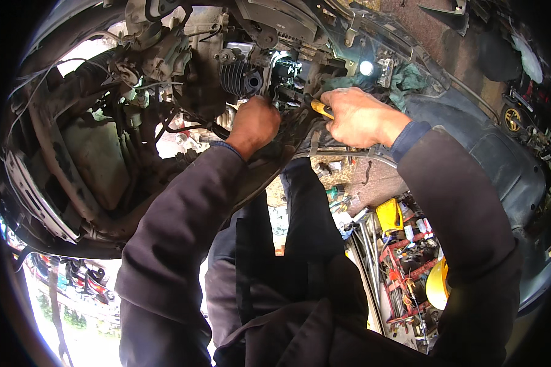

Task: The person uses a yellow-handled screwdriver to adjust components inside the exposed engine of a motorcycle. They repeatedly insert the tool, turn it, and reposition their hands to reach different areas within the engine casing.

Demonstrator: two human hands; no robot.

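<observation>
Yellow-handled, the tool (322, 109) is grasped in your right hand (358, 116), right of the finned metal cylinder (236, 77); your left hand (255, 125) curls near that cylinder (I cannot tell whether it holds anything)

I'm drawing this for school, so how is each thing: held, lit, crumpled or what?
Bare left hand: curled by the engine; its grip is hidden
Bare right hand: closed around the tool
Tool with yellow handle: held
Round white light: lit
Green cloth: crumpled
Ribbed grey metal cylinder: uncovered
Red metal rack: loaded, cluttered
</observation>
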